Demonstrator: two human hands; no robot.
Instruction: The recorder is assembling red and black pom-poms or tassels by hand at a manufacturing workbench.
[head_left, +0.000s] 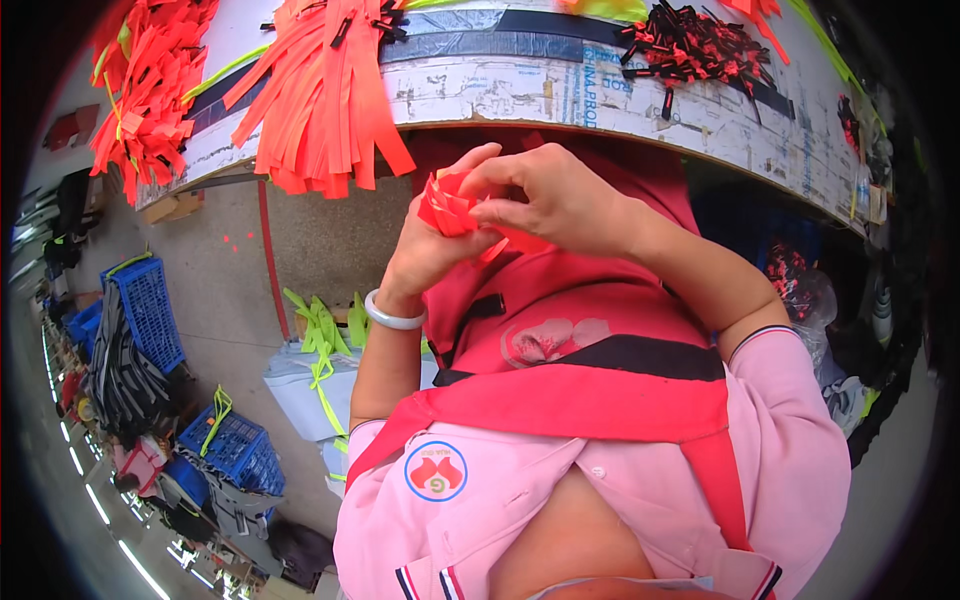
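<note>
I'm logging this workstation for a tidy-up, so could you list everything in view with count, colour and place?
Folded strip piece: one, orange-red, pinched between both hands.
Strip bundle: one large bunch, orange-red, hanging over the table edge.
Strip pile: one heap, orange-red, table's left end.
Small clips: too many to count, black, upper right of table.
Table: one, worn white top, along the upper edge.
Crates: at least two, blue, on the floor at left.
Yellow-green straps: a few, on the floor stack at lower left.
Apron: one, red, over a pink shirt.
Bangle: one, white, left wrist.
Left hand: fingers around the piece.
Right hand: fingers pinching the piece.
</note>
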